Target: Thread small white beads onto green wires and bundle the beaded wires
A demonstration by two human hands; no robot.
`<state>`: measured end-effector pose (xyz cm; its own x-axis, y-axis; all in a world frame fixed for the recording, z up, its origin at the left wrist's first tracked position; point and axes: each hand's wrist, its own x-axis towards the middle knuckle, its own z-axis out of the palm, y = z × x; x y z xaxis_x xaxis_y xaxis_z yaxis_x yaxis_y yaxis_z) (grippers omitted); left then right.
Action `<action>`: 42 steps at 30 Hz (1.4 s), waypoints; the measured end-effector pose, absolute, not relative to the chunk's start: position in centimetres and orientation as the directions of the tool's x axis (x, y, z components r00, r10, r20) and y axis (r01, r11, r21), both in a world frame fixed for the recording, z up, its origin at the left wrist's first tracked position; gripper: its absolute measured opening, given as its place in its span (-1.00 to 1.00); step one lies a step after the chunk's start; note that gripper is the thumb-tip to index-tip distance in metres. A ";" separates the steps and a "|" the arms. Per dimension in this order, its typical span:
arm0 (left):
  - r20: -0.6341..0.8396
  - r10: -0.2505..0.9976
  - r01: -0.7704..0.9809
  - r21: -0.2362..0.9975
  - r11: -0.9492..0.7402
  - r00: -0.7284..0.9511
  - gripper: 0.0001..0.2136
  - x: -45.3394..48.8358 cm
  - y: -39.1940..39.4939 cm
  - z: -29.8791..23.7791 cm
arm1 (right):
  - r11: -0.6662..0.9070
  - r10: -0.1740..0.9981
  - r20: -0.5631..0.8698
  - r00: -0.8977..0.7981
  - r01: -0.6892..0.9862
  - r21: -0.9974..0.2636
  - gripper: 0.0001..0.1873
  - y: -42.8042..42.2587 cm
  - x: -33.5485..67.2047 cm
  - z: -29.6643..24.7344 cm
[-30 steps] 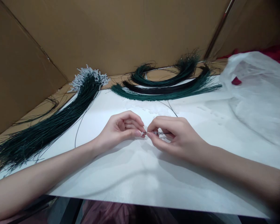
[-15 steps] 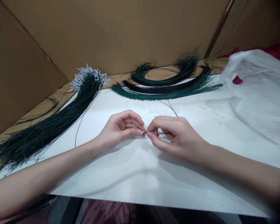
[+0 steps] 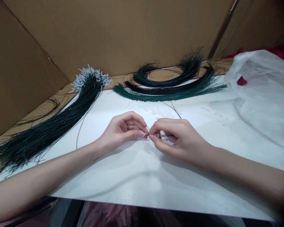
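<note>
My left hand (image 3: 123,130) and my right hand (image 3: 177,138) meet fingertip to fingertip over a white sheet (image 3: 137,176). Between them I pinch a thin dark green wire (image 3: 78,132) that carries small clear beads near the fingertips. The wire loops out to the left of my left hand and another end arcs away behind my right hand. Loose clear beads (image 3: 153,110) lie scattered on the sheet just beyond my hands.
A long bundle of green wires with beaded tips (image 3: 61,119) lies at the left. Curved bundles of bare green wires (image 3: 170,86) lie at the back. A crumpled clear plastic bag (image 3: 262,91) sits at the right. Cardboard walls (image 3: 109,34) enclose the back and left.
</note>
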<state>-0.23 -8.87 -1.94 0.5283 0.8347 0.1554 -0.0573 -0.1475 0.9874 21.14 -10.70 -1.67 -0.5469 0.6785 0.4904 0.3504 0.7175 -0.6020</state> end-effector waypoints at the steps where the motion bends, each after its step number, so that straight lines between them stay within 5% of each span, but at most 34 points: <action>1: 0.152 0.835 -0.055 0.988 -0.146 0.529 -0.84 -0.2 -8.9 -1.9 | 0.720 0.676 0.495 -0.547 0.345 -0.602 -0.89 -10.7 21.1 -1.7; 42: 0.154 0.842 -0.029 0.986 -0.163 0.516 -0.83 -0.3 -8.8 -2.0 | 0.730 0.668 0.513 -0.539 0.343 -0.591 -0.89 -10.8 21.2 -1.6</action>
<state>-0.25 -8.82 -2.01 0.5163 0.8424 0.1540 -0.0285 -0.1628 0.9862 21.19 -10.78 -1.63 -0.5386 0.6684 0.5129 0.3431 0.7300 -0.5911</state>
